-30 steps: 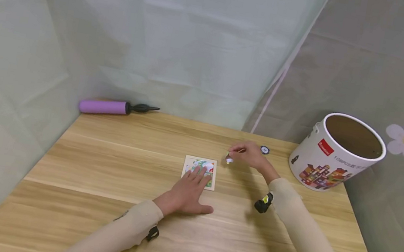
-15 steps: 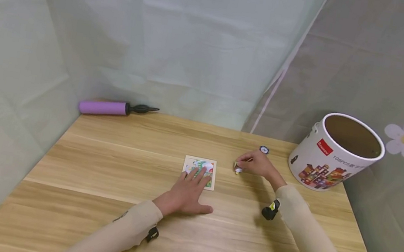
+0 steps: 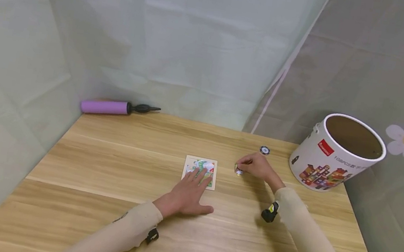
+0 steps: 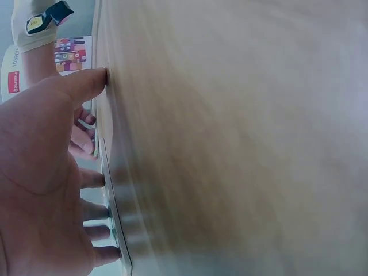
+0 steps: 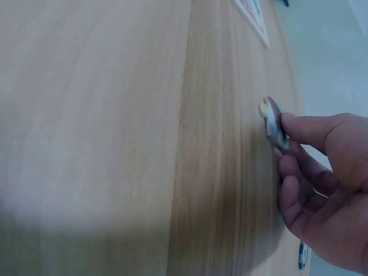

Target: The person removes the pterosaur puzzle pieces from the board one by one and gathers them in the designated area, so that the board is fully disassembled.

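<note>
A small square jigsaw puzzle board (image 3: 213, 183) with a pale frame and a colourful picture lies flat near the table's middle. My left hand (image 3: 186, 195) rests on it with straight, spread fingertips, covering much of the picture; its thumb stretches sideways to the bare wood. To the right of the board, my right hand (image 3: 257, 166) pinches a jigsaw piece (image 5: 273, 122) between thumb and fingers. Part of that piece is hidden by the fingers. It stands tilted close above the wood; whether it touches the table, I cannot tell.
A round blue-and-white chip (image 3: 264, 150) lies behind my right hand. At the back right stands a large white bucket (image 3: 305, 160) with printed blocks. A purple hand pump (image 3: 105, 107) lies along the back left edge. Fabric curtains (image 3: 198, 46) enclose the table.
Over the second, my right hand has moved a little rightward and towards me with the jigsaw piece in its fingers. My left hand stays on the puzzle board.
</note>
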Demonstrator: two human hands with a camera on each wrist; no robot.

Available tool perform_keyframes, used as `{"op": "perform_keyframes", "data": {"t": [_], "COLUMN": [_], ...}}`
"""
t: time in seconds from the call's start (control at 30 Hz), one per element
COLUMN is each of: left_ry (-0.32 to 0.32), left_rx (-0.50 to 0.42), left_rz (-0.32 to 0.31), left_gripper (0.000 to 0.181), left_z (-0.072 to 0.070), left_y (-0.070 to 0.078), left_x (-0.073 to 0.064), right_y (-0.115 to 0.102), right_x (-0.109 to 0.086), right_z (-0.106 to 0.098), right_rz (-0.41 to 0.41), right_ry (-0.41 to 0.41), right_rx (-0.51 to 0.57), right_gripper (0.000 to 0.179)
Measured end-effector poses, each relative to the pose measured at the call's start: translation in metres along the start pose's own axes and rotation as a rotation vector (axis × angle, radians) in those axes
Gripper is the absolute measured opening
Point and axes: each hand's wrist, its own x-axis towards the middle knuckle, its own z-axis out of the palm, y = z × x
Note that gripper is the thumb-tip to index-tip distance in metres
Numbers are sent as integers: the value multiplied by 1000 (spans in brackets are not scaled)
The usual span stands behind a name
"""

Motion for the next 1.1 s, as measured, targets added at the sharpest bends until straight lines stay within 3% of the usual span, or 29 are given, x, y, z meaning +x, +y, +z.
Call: {"op": "perform_keyframes", "data": {"t": [0.2, 0.43, 0.77, 1.1], "left_ry": [-2, -15, 8, -16], "left_rx": [16, 41, 71, 59], "left_rz": [-3, -8, -1, -6], "left_gripper": [96, 95, 94, 94], "left_z": [0, -2, -5, -6], "left_y": [0, 0, 2, 3], "left_x": [1, 3, 1, 1], "right_y": [-5, -23, -50, -73], "right_x": [2, 12, 35, 55], "right_z": [-4, -2, 18, 45], "right_rz": [26, -36, -126, -211], "right_ry": [6, 16, -24, -65], "right_rx": [-20, -44, 9, 55], "right_gripper": [16, 21, 23, 22]}}
